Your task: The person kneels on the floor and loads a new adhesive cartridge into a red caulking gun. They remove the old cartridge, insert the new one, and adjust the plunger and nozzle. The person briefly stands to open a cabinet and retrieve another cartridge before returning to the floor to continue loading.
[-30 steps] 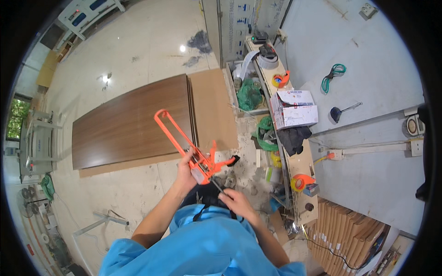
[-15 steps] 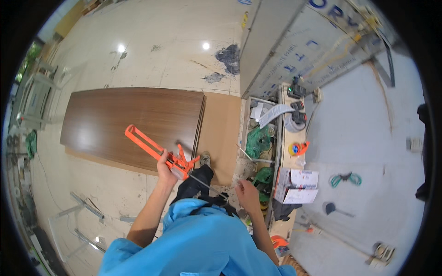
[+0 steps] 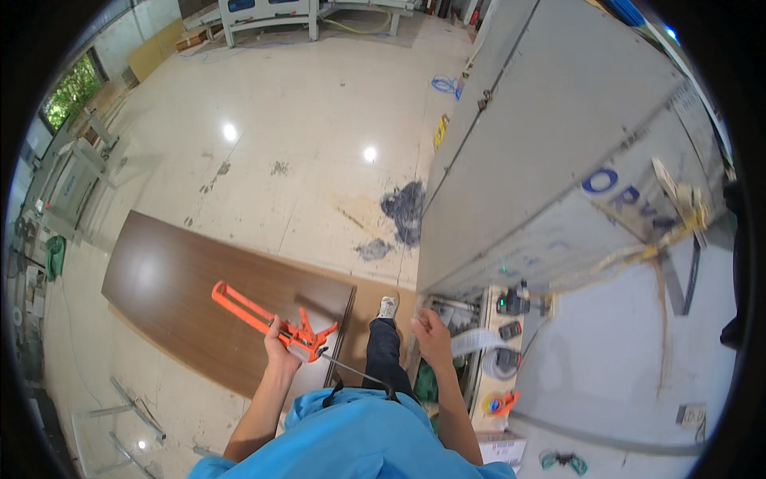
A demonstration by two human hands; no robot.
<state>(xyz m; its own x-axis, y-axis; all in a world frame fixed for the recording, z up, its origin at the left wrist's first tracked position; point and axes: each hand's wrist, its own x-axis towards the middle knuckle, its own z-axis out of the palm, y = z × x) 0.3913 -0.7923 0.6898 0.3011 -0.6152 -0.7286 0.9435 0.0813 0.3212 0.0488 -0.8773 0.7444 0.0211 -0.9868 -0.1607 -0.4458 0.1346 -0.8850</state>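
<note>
My left hand (image 3: 278, 350) is wrapped round an orange caulking gun (image 3: 243, 307). Its frame points away to the upper left, and its metal rod (image 3: 355, 370) runs back toward my waist. The gun hangs over the near right part of a dark brown wood-grain panel (image 3: 199, 267) on the floor. My right hand (image 3: 432, 334) is raised with curled fingers beside the narrow bench; whatever those fingers may hold is hidden. Closest to it are a curled strip of white printed paper (image 3: 477, 341) and a green plastic bag (image 3: 427, 385) among clutter.
Brown cardboard (image 3: 384, 281) lies under the panel, by my shoe (image 3: 388, 306). A tall grey metal panel wall (image 3: 511, 152) rises ahead right. Black battery packs (image 3: 511, 302) and an orange tape dispenser (image 3: 503, 404) sit on the bench (image 3: 485, 387). Metal frames (image 3: 128, 411) stand at lower left.
My view has tilted up and moved forward, bringing the far floor and machine frame into sight. One leg is now further forward. The caulking gun stays in my left hand; my right hand has risen.
</note>
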